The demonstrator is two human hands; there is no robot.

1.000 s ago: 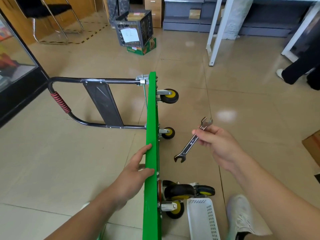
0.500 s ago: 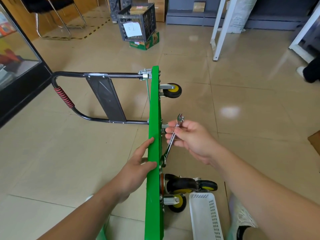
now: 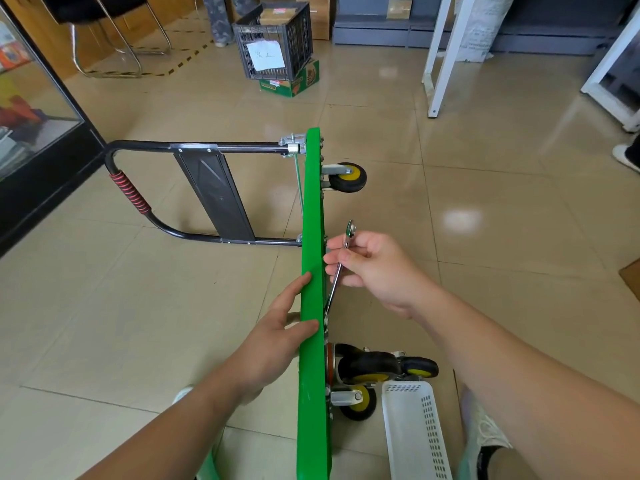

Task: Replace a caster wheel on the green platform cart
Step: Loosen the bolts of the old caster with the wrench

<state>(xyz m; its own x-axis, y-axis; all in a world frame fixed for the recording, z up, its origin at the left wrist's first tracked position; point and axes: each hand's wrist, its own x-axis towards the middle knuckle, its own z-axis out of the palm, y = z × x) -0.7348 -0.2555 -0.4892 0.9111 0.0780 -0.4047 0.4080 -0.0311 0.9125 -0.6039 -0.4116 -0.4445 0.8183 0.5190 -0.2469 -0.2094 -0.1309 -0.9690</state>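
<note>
White basket [image 3: 412, 431] on the floor nearest. Just beside it sit a mounted caster [image 3: 356, 401] and two more wheels [image 3: 370, 367]; cannot tell if these are loose or fixed. Green platform cart [image 3: 313, 375] stands on edge, underside facing right. Left hand [image 3: 277, 327] holds its top edge, thumb hooked over. Right hand [image 3: 374, 268] is curled around a wrench [image 3: 337, 275], whose lower end meets the underside bolts. Far caster [image 3: 346, 177] is mounted. Likely early: bolts being worked, swap not done.
</note>
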